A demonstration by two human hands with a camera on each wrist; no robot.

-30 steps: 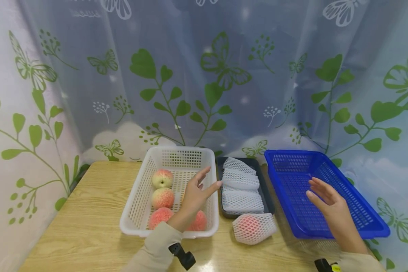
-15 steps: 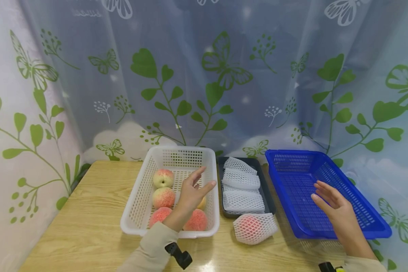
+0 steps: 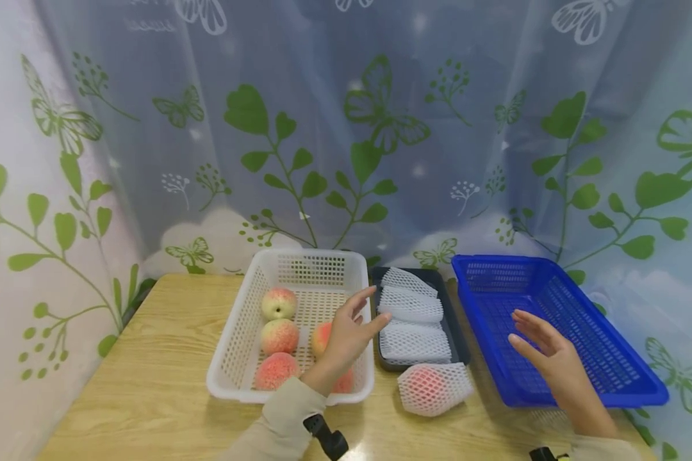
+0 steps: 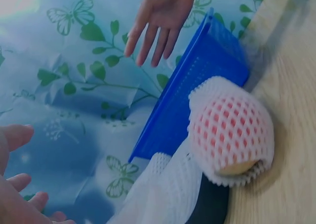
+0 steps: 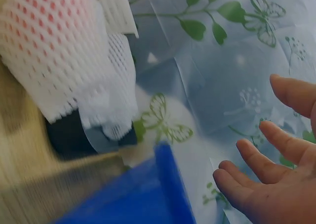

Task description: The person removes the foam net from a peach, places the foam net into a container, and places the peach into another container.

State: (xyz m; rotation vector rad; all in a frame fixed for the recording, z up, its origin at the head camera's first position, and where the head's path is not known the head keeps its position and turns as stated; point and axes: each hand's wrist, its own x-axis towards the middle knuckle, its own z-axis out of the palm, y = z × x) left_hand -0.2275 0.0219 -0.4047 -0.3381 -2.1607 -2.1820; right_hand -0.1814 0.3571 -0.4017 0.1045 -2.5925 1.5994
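Note:
My left hand hovers over the right side of a white basket, fingers loosely spread and holding nothing. In that basket lie several peaches; my left hand and forearm partly cover those on the right. Above the near part of a blue basket, my right hand is raised with relaxed fingers and nothing in it. Between the hands, a peach in a white foam net lies on the table. Behind it, a dark tray bears several white foam nets.
The wooden table runs under everything. A patterned curtain hangs close behind and beside the baskets. In the right wrist view, the blue basket's edge rises near the right hand.
Over the last half second my left hand has moved right, toward the dark tray, uncovering part of a peach. My right hand has shifted a little left. The peaches and nets stay put.

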